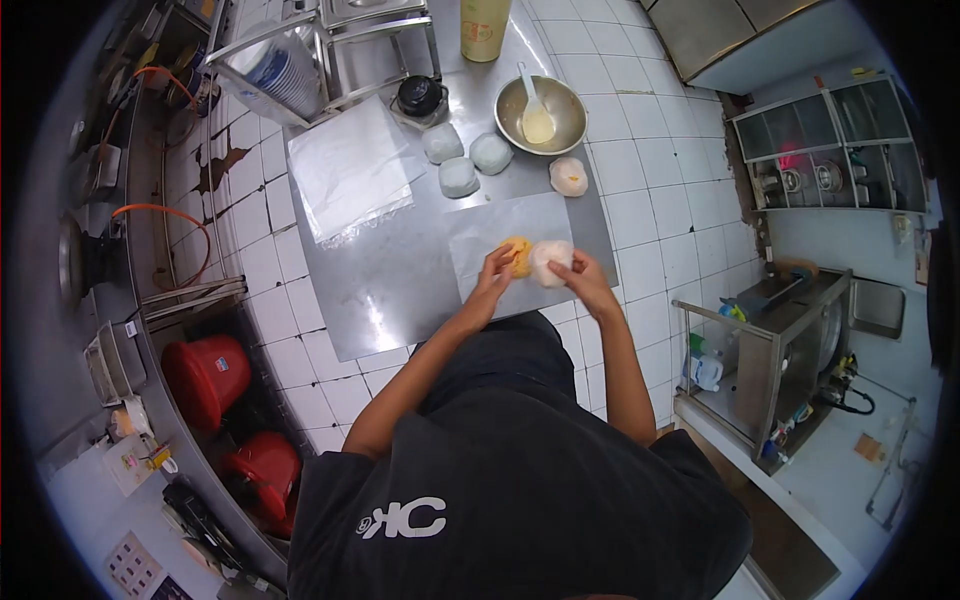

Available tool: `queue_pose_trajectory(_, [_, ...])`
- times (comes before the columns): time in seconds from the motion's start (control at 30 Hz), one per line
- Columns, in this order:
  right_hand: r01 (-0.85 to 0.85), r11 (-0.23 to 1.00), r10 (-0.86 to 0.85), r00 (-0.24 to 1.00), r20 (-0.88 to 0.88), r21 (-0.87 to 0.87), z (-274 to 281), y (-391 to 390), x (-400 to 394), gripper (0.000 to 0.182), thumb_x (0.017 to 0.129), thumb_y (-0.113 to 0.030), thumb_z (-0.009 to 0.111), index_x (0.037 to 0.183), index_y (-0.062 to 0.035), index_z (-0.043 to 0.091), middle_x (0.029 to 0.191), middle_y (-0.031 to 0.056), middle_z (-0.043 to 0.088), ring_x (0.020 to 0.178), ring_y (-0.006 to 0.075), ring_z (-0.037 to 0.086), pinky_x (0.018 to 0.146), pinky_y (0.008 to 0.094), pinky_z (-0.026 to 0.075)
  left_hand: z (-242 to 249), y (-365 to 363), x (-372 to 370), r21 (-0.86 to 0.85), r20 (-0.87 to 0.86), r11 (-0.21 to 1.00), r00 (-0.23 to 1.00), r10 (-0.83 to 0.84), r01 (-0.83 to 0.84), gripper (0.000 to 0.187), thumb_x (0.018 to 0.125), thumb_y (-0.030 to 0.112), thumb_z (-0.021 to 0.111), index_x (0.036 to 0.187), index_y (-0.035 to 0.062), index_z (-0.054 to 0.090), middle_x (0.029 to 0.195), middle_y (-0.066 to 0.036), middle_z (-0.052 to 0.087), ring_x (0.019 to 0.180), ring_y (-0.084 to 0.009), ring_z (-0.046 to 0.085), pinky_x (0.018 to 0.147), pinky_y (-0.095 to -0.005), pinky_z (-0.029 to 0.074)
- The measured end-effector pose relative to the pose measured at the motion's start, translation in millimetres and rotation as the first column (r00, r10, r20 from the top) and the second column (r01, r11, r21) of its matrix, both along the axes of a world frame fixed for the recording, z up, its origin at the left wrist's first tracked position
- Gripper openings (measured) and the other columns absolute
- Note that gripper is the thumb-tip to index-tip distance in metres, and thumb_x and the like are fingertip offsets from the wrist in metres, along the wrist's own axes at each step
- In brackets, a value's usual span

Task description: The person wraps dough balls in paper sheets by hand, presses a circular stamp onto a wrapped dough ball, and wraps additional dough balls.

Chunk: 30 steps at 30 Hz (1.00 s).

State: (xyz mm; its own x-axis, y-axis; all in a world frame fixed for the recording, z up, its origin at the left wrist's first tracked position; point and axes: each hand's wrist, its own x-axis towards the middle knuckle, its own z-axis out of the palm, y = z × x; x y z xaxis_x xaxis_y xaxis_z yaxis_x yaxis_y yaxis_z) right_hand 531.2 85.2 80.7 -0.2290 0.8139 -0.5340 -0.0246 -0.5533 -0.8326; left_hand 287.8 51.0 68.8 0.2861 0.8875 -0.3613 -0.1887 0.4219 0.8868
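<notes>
My left hand [493,277] pinches a yellow-orange lump of filling [517,255] over a sheet of clear plastic film [505,240] on the steel table [400,280]. My right hand [582,279] grips a piece of translucent white wrapper or dough [551,262] right beside that lump. Both hands touch at the middle of the film. Farther back lie three wrapped whitish balls [462,160] and one more with an orange centre [569,176]. A steel bowl [541,115] with a white spoon holds yellowish filling.
A stack of plastic sheets [348,170] lies at the table's back left. A yellow-green bottle [484,28] and a small black jar [419,95] stand behind. Two red buckets [208,375] sit on the tiled floor at left; a steel trolley [775,350] stands at right.
</notes>
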Motion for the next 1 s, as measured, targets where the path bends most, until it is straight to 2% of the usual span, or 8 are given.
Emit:
queue_pose_trajectory(0.17, [0.008, 0.985, -0.071, 0.928, 0.365, 0.172, -48.7, 60.9, 72.1, 0.06, 0.091, -0.028, 0.083, 0.133, 0.0016, 0.053, 0.107, 0.0125, 0.072, 0.098, 0.0179, 0.069, 0.087, 0.0307, 0.056, -33.2, -37.9, -49.4, -0.015, -0.438, 0.989, 0.888, -0.137, 0.145, 0.03, 0.102, 0.023, 0.065, 0.129, 0.0079, 0.065, 0.137, -0.01, 0.06, 0.127, -0.0283, 0.056, 0.103, -0.0425, 0.046])
queue_pose_trajectory(0.23, [0.0, 0.994, -0.041, 0.928, 0.369, 0.112, -56.5, 80.2, 77.2, 0.063, 0.09, -0.031, 0.084, 0.132, 0.0014, 0.051, 0.105, 0.0137, 0.073, 0.096, 0.0188, 0.07, 0.086, 0.0316, 0.056, -33.6, -46.8, -51.4, 0.353, -0.85, 0.839, 0.516, 0.103, 0.415, 0.035, 0.092, 0.022, 0.075, 0.124, 0.0102, 0.068, 0.129, -0.011, 0.062, 0.121, -0.0306, 0.058, 0.1, -0.0435, 0.047])
queue_pose_trajectory(0.4, [-0.304, 0.932, 0.098, 0.737, 0.669, 0.198, -87.2, 107.2, 85.5, 0.067, 0.09, -0.04, 0.083, 0.136, -0.0003, 0.054, 0.128, 0.0228, 0.058, 0.115, 0.0256, 0.062, 0.093, 0.0382, 0.053, -48.9, -46.5, -48.3, 0.439, -0.868, 0.688, 0.471, 0.159, 0.577, 0.042, 0.084, 0.027, 0.081, 0.122, 0.0123, 0.071, 0.124, -0.007, 0.064, 0.12, -0.0294, 0.059, 0.098, -0.042, 0.048])
queue_pose_trajectory(0.53, [-0.241, 0.939, -0.014, 0.686, 0.728, 0.245, -75.0, 93.9, 73.9, 0.063, 0.092, -0.04, 0.079, 0.137, -0.0009, 0.058, 0.132, 0.0239, 0.052, 0.123, 0.033, 0.057, 0.104, 0.0421, 0.049, -61.3, -49.0, -52.1, 0.464, -0.866, 0.626, 0.47, 0.172, 0.627, 0.038, 0.084, 0.025, 0.077, 0.121, 0.0136, 0.073, 0.12, -0.004, 0.067, 0.118, -0.0256, 0.06, 0.099, -0.0404, 0.047])
queue_pose_trajectory(0.6, [-0.256, 0.775, -0.262, 0.701, 0.663, 0.578, -63.2, 82.2, 64.0, 0.061, 0.094, -0.036, 0.075, 0.143, -0.0063, 0.055, 0.142, 0.0236, 0.05, 0.139, 0.0401, 0.045, 0.116, 0.0475, 0.04, -66.5, -49.6, -58.7, 0.472, -0.872, 0.566, 0.453, 0.185, 0.676, 0.036, 0.085, 0.022, 0.074, 0.121, 0.0133, 0.073, 0.118, -0.003, 0.067, 0.118, -0.0242, 0.06, 0.099, -0.0399, 0.047])
queue_pose_trajectory(0.8, [-0.675, 0.571, -0.267, 0.385, 0.883, 0.467, -50.2, 49.4, 45.3, 0.06, 0.1, -0.021, 0.063, 0.155, -0.0067, 0.044, 0.166, 0.0177, 0.036, 0.155, 0.0378, 0.03, 0.122, 0.0547, 0.031, -71.3, -48.8, -65.0, 0.481, -0.874, 0.477, 0.449, 0.188, 0.736, 0.025, 0.086, 0.015, 0.064, 0.11, 0.011, 0.071, 0.11, -0.003, 0.068, 0.116, -0.0217, 0.061, 0.099, -0.0392, 0.047])
queue_pose_trajectory(0.93, [-0.592, 0.545, -0.409, 0.43, 0.805, 0.594, -48.4, 10.9, 45.5, 0.057, 0.101, -0.017, 0.06, 0.155, -0.0046, 0.044, 0.163, 0.0196, 0.041, 0.153, 0.0374, 0.035, 0.122, 0.0575, 0.029, -75.3, -54.0, -67.3, 0.512, -0.848, 0.548, 0.49, 0.201, 0.661, 0.017, 0.083, 0.012, 0.064, 0.099, 0.0088, 0.067, 0.102, -0.006, 0.067, 0.107, -0.0245, 0.063, 0.095, -0.039, 0.048])
queue_pose_trajectory(1.0, [-0.637, 0.5, -0.24, 0.549, 0.801, 0.587, -57.4, -15.8, 47.6, 0.06, 0.1, -0.011, 0.059, 0.156, -0.0024, 0.042, 0.165, 0.0194, 0.038, 0.154, 0.0382, 0.032, 0.123, 0.0565, 0.025, -75.3, -57.0, -72.2, 0.523, -0.836, 0.568, 0.512, 0.197, 0.635, 0.015, 0.082, 0.011, 0.065, 0.097, 0.0086, 0.067, 0.099, -0.006, 0.065, 0.104, -0.0254, 0.063, 0.092, -0.0393, 0.048])
